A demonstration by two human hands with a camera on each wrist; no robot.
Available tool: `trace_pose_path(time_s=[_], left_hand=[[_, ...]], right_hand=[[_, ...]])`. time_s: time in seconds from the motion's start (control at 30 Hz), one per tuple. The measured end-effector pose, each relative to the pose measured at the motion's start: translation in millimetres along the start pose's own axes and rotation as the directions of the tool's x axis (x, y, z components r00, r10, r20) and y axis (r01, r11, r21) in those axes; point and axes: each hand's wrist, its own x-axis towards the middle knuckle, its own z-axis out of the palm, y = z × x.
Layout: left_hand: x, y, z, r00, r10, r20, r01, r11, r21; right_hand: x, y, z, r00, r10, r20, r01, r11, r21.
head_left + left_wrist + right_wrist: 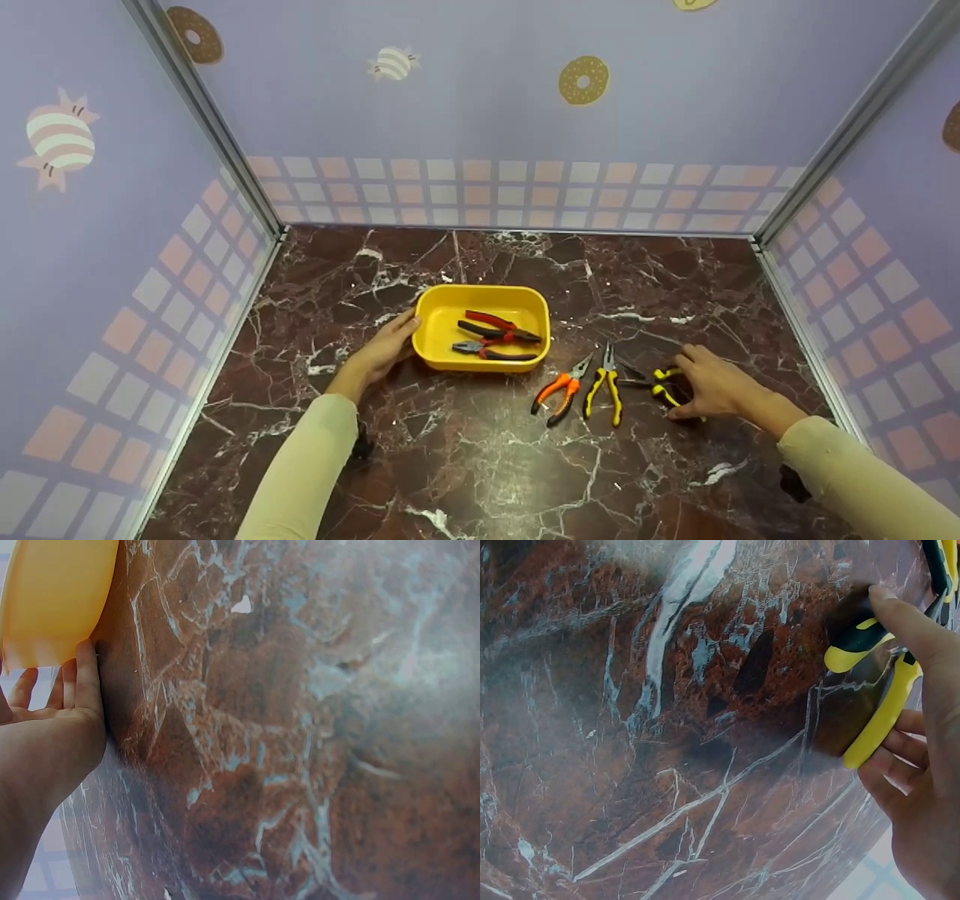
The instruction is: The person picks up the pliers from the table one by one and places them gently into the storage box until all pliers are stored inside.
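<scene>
A yellow plastic tub (439, 365) stands on the table, holding two pairs of red-and-black pliers (501, 330). My left hand (382, 346) grips its left end, thumb at the rim; in the left wrist view the fingers (88, 679) rest against the outer wall. My right hand (716, 384) spreads around the handles of yellow-and-black pliers (885, 720) lying on the table. In the right wrist view its thumb (907, 619) is beside one handle, and the other fingers are at the other handle.
Between the tub and my right hand lie orange-and-black long-nose pliers (571, 386) and another yellow-and-black pair (610, 379), handles toward me. The dark marble-patterned table (465, 465) is bounded by patterned panels (480, 120) at the back and both sides.
</scene>
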Motion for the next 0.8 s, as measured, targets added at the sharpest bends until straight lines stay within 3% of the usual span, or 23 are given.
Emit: trace_pose_path(time_s=[0.8], left_hand=[[-0.2, -2.4, 0.0, 1.000, 0.019, 0.007, -0.019, 1.000, -0.008]], right_hand=[[3.4, -3.6, -9.9, 0.998, -0.015, 0.064, 0.016, 1.000, -0.026]])
